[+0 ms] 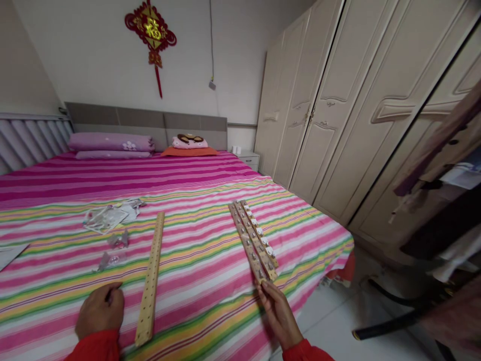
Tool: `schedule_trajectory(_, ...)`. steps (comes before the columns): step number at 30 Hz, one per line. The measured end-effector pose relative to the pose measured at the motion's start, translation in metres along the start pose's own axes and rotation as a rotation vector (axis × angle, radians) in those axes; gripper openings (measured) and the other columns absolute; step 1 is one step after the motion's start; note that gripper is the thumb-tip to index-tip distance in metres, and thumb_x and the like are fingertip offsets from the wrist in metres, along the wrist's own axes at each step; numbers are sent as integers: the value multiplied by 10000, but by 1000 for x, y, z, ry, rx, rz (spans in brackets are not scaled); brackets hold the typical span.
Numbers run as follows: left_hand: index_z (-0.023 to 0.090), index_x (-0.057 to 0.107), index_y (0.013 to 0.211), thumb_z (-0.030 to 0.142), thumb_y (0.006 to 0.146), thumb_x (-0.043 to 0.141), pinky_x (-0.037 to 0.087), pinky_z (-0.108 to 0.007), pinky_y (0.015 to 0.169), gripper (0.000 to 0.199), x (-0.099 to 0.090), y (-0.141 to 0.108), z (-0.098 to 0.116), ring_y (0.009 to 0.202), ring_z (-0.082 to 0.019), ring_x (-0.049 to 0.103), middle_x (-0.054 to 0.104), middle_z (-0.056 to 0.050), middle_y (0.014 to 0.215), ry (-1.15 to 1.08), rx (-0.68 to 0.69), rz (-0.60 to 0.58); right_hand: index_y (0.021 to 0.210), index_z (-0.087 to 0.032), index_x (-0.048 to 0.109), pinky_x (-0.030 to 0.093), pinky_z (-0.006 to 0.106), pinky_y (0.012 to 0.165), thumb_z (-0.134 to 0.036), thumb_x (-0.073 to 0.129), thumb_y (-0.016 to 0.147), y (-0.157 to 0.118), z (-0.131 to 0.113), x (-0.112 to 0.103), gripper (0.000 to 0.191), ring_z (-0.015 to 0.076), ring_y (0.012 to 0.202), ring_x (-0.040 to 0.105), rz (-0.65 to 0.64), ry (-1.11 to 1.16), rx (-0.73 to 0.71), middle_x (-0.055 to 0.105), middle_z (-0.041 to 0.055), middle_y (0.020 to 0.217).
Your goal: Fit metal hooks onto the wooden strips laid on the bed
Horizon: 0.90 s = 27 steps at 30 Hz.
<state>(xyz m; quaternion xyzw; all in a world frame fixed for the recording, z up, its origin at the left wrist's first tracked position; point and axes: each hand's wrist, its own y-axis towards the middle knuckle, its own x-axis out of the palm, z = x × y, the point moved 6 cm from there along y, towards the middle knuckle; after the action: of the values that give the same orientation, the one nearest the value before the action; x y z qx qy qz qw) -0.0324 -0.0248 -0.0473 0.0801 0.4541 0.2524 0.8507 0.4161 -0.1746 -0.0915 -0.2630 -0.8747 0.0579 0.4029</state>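
Pinching studded strip [246,241], right hand [277,310], “福” ornament [153,30] beyond.

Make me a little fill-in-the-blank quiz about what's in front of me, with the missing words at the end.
1. The lone wooden strip, with the left hand curled beside it, lies to the ____ of the grouped strips.
2. Of the grouped strips' near and far ends, the right hand is at the ____ one.
3. The colour of both sleeves is ____.
4. The wardrobe stands on the ____ side of the picture.

Missing words: left; near; red; right.
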Motion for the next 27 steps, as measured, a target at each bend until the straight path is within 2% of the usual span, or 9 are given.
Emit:
schedule_trajectory(3, 203, 660, 882, 329, 772, 401, 479, -417, 778, 309, 3, -1, -3, 910, -296, 585, 643, -102, 967, -1, -9, -3, 727, -149, 728, 550, 159, 771, -211, 875, 474, 0, 2, -2, 299, 103, 804, 639, 20, 37, 14, 706, 25, 836)
schedule_trajectory(9, 206, 657, 907, 333, 819, 397, 457, -362, 726, 302, 1, -8, 0, 883, -259, 580, 634, -81, 948, 6, 80, 147, 717, -166, 722, 557, 183, 809, -180, 866, 469, -3, 9, -6, 288, 122, 850, 645, 62, 55, 14, 703, 23, 846)
schedule_trajectory(11, 192, 661, 885, 320, 806, 391, 457, -358, 729, 309, 2, -8, 0, 871, -256, 583, 643, -85, 930, -1, 86, 141, 760, -168, 725, 553, 178, 811, -192, 874, 459, -9, 18, -4, 336, 124, 879, 645, 62, 43, 41, 707, 27, 896)
schedule_trajectory(13, 177, 663, 854, 306, 788, 384, 460, -356, 732, 315, 2, -7, 0, 853, -253, 587, 651, -93, 904, -15, 91, 125, 796, -171, 721, 551, 167, 748, -212, 881, 468, -19, 31, 3, 367, 103, 808, 644, 31, 6, 87, 703, 16, 872)
schedule_trajectory(17, 173, 660, 827, 292, 788, 386, 461, -345, 734, 302, 2, -7, -1, 824, -239, 590, 656, -91, 873, -38, 132, 167, 748, -131, 669, 461, 150, 498, -331, 817, 627, -41, 70, 44, 276, 51, 537, 564, -244, -186, 215, 661, 14, 695)
schedule_trajectory(20, 183, 654, 814, 287, 792, 398, 462, -332, 737, 278, 2, -9, -1, 802, -223, 590, 656, -75, 847, -58, 182, 224, 709, -102, 631, 388, 157, 385, -434, 821, 581, -56, 115, 81, 403, 68, 436, 543, -438, -341, 378, 654, 38, 643)
schedule_trajectory(23, 183, 644, 784, 280, 783, 399, 465, -330, 731, 264, 3, -10, -2, 781, -219, 594, 658, -72, 822, -76, 216, 248, 805, -102, 642, 421, 179, 385, -504, 838, 488, -70, 161, 116, 548, 114, 461, 600, -575, -429, 569, 688, 66, 734)
schedule_trajectory(25, 181, 641, 781, 274, 783, 399, 467, -330, 720, 260, 4, -10, -2, 773, -220, 595, 659, -73, 812, -79, 236, 251, 832, -102, 651, 418, 173, 385, -504, 843, 460, -75, 184, 137, 580, 121, 475, 614, -626, -455, 614, 688, 65, 754)
schedule_trajectory(27, 182, 639, 779, 266, 789, 403, 467, -327, 710, 251, 3, -11, -2, 765, -217, 594, 659, -71, 802, -79, 259, 258, 806, -89, 656, 434, 180, 394, -515, 834, 456, -76, 198, 155, 580, 114, 460, 602, -644, -448, 595, 669, 53, 714)
